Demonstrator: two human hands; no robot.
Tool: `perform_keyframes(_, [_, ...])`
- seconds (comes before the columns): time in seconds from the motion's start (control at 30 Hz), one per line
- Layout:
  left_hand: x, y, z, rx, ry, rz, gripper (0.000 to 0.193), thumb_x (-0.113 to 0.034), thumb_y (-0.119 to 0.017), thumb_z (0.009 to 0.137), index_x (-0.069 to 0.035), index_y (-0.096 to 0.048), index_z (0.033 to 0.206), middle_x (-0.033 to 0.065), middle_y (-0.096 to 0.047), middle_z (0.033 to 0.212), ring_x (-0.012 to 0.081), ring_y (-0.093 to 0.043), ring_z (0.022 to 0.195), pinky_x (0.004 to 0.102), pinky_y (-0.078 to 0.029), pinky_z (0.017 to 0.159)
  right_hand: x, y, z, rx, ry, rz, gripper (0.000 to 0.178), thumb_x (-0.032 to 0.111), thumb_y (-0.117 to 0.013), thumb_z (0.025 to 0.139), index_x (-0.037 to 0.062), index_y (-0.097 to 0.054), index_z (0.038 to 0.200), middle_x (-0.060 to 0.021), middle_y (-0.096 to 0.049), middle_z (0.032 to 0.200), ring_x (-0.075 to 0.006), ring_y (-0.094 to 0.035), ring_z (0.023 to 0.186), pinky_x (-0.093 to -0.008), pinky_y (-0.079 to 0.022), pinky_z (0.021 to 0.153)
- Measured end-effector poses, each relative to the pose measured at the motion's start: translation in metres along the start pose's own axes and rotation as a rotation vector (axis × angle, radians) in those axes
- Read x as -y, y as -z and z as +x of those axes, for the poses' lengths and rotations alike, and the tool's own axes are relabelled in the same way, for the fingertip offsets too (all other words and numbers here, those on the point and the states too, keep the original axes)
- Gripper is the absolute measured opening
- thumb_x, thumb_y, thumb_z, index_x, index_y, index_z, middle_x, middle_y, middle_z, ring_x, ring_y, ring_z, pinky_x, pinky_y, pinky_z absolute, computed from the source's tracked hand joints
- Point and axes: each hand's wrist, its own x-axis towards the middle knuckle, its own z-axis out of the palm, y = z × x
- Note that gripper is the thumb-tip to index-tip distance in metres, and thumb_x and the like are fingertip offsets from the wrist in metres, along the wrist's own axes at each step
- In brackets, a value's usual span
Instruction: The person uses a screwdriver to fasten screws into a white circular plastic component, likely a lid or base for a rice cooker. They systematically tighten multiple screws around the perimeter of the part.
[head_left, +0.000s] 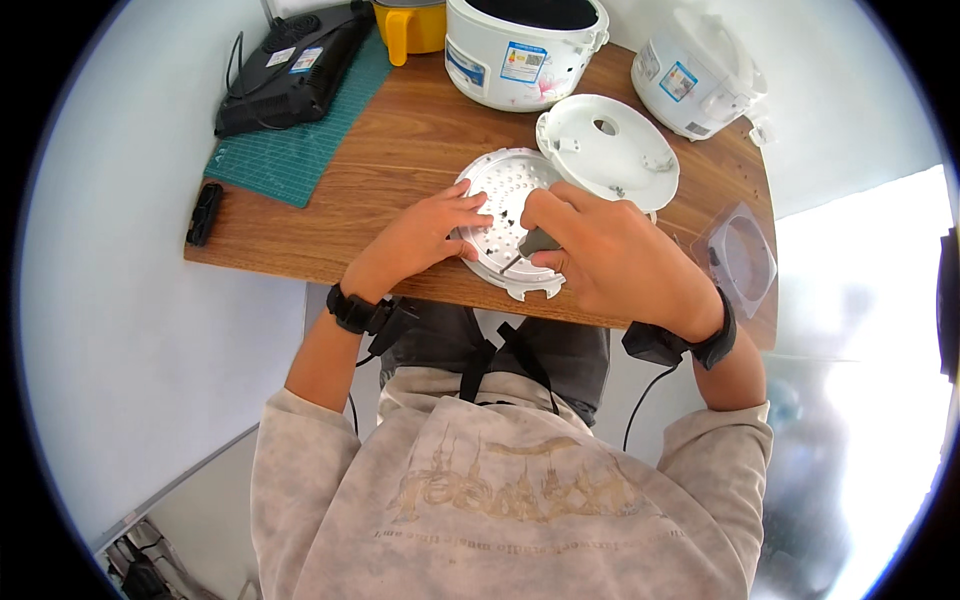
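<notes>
A round, silvery perforated plate (500, 177) with a notched rim lies near the front edge of the table. My left hand (435, 232) rests on its left side, fingers spread over the surface and the thumb near the lower rim. Over the plate's right side, my right hand (615, 245) is closed around the grey handle of a screwdriver (538, 242). The thin metal shaft slants down and left, its end at the plate's lower part. Whether it sits in a screw is too small to tell. Several small dark holes or spots show near the plate's middle.
Behind the plate lies a white lid (636, 135). A white rice cooker body (520, 65) and another white cooker (690, 75) stand farther back. A yellow pot (415, 25), black device (310, 75), green cutting mat (270, 165), black object (204, 214) and clear plastic part (738, 262) are around.
</notes>
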Motion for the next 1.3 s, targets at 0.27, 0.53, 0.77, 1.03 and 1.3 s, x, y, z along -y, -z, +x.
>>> perform_keyframes(0.27, [-0.006, 0.000, -0.004, -0.028, 0.014, 0.037, 0.045, -0.026, -0.074, 0.087, -0.015, -0.070, 0.131, 0.0109, -0.054, 0.151, 0.0331, -0.037, 0.149, 0.0416, -0.039, 0.116, 0.001, -0.015, -0.010, -0.165, 0.062, -0.102, 0.042, 0.002, -0.073, 0.081, 0.0015, -0.051, 0.116, -0.0138, -0.058, 0.086, -0.0333, -0.063, 0.068, -0.0408, -0.053, 0.058])
perform_keyframes(0.53, [-0.009, -0.006, -0.008, -0.069, 0.014, 0.090, 0.046, -0.021, -0.073, 0.088, -0.012, -0.068, 0.133, 0.0089, -0.054, 0.151, 0.0303, -0.038, 0.149, 0.0408, -0.042, 0.113, 0.007, -0.023, -0.018, -0.251, -0.154, 0.006, 0.034, -0.008, -0.070, 0.078, 0.0035, -0.051, 0.104, -0.0157, -0.065, 0.096, -0.0406, -0.064, 0.077, -0.0438, -0.050, 0.061])
perform_keyframes(0.77, [-0.011, -0.008, -0.011, -0.110, 0.022, 0.075, 0.048, -0.024, -0.075, 0.086, -0.009, -0.068, 0.132, 0.0086, -0.056, 0.150, 0.0288, -0.039, 0.148, 0.0402, -0.043, 0.112, 0.014, -0.029, -0.019, -0.280, -0.116, -0.087, 0.032, 0.003, -0.071, 0.085, -0.0005, -0.048, 0.107, -0.0146, -0.052, 0.081, -0.0320, -0.058, 0.065, -0.0390, -0.051, 0.055])
perform_keyframes(1.03, [-0.011, -0.011, -0.015, -0.147, 0.067, 0.094, 0.052, -0.033, -0.079, 0.082, -0.009, -0.071, 0.128, 0.0064, -0.060, 0.146, 0.0276, -0.043, 0.145, 0.0401, -0.044, 0.111, 0.001, -0.022, -0.028, -0.284, -0.159, 0.064, 0.028, 0.007, -0.069, 0.089, 0.0065, -0.051, 0.110, -0.0134, -0.061, 0.093, -0.0371, -0.064, 0.077, -0.0440, -0.052, 0.063])
perform_keyframes(1.3, [-0.054, -0.023, -0.027, -0.256, 0.207, 0.281, 0.051, -0.042, -0.081, 0.079, -0.010, -0.071, 0.118, 0.0062, -0.067, 0.133, 0.0279, -0.056, 0.130, 0.0410, -0.049, 0.104, -0.004, 0.006, -0.045, -0.342, -0.161, 0.081, 0.025, 0.007, -0.070, 0.089, 0.0061, -0.054, 0.109, -0.0118, -0.068, 0.099, -0.0356, -0.068, 0.082, -0.0399, -0.055, 0.067])
